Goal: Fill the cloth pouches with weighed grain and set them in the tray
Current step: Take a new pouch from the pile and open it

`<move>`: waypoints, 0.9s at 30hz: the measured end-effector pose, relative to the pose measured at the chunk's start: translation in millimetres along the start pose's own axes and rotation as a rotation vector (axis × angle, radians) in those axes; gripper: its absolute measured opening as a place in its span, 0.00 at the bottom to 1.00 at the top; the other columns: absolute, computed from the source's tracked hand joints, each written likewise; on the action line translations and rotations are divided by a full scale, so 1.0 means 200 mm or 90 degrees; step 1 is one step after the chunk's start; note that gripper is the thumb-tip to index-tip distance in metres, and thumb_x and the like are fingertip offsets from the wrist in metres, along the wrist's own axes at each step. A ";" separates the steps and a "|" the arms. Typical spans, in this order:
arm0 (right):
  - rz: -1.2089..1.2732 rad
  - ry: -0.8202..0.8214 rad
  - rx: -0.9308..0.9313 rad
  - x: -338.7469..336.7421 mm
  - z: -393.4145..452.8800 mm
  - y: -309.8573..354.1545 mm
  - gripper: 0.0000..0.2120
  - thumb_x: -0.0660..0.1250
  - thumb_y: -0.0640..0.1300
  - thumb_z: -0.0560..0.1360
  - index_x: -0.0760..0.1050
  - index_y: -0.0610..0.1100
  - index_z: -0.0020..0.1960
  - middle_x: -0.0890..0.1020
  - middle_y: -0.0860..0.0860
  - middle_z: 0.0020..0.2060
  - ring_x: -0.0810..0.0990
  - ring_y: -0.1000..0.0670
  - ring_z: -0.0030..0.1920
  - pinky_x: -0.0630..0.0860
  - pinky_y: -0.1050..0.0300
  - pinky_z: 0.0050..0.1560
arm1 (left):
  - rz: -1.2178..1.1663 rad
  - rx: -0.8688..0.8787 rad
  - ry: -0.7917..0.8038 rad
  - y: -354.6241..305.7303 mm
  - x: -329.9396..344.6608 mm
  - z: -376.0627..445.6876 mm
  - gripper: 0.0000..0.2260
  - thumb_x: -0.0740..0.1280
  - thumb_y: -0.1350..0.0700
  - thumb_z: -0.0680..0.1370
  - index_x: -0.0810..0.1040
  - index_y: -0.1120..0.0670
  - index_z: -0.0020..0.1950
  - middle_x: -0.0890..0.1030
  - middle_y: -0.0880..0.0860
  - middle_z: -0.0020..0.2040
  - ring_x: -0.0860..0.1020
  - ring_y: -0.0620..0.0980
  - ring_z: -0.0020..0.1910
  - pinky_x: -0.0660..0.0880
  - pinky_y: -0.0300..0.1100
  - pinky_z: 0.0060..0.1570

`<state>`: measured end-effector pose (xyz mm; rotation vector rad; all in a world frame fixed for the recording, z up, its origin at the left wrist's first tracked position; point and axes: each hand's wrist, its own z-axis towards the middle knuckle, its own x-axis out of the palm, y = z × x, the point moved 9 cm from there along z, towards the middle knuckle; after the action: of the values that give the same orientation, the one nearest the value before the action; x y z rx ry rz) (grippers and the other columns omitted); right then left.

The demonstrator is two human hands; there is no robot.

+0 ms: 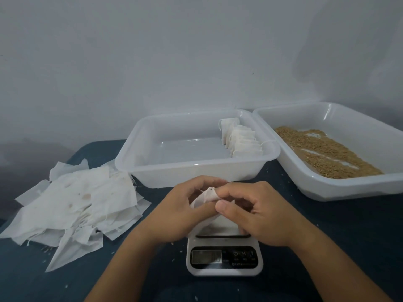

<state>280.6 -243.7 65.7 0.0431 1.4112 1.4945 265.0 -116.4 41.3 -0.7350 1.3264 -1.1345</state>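
Observation:
Both hands hold one white cloth pouch (206, 196) just above the small white digital scale (224, 256). My left hand (181, 211) curls its fingers around the pouch's left side. My right hand (255, 211) pinches its top edge with thumb and fingers. The pouch's lower part is hidden behind my hands. A white tray (152, 171) beyond my hands holds a row of several filled pouches (241, 141) along its right side. To the right, a second white tray (305, 184) contains loose brown grain (327, 153).
A heap of flat white cloth pouches (74, 205), some stained, lies on the dark blue table cover (349, 225) at the left. Stray grains dot the cover. A plain grey wall stands right behind the trays.

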 end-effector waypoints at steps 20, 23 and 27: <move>0.108 -0.105 -0.022 -0.05 0.00 0.00 0.07 0.69 0.43 0.81 0.83 0.45 0.57 0.86 0.57 0.44 0.86 0.49 0.35 0.79 0.63 0.35 | -0.051 -0.042 0.093 0.05 0.04 -0.02 0.12 0.72 0.51 0.75 0.80 0.47 0.58 0.80 0.54 0.47 0.78 0.47 0.44 0.77 0.47 0.43; 0.088 -0.070 -0.016 -0.03 0.00 0.00 0.05 0.71 0.44 0.80 0.84 0.45 0.53 0.86 0.58 0.40 0.87 0.49 0.37 0.80 0.62 0.37 | -0.024 -0.041 0.055 0.06 0.01 -0.01 0.11 0.72 0.50 0.75 0.81 0.49 0.56 0.80 0.52 0.45 0.77 0.45 0.42 0.74 0.46 0.43; 0.042 -0.012 0.009 0.01 0.00 -0.02 0.07 0.71 0.50 0.80 0.83 0.51 0.57 0.85 0.57 0.37 0.86 0.51 0.37 0.77 0.66 0.37 | 0.008 -0.036 0.028 0.06 0.00 -0.01 0.13 0.73 0.49 0.76 0.81 0.46 0.60 0.85 0.50 0.52 0.83 0.51 0.50 0.80 0.56 0.51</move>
<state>281.3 -243.0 61.7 0.1127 1.4182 1.5335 264.9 -111.5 30.5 -0.7455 1.4035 -1.1131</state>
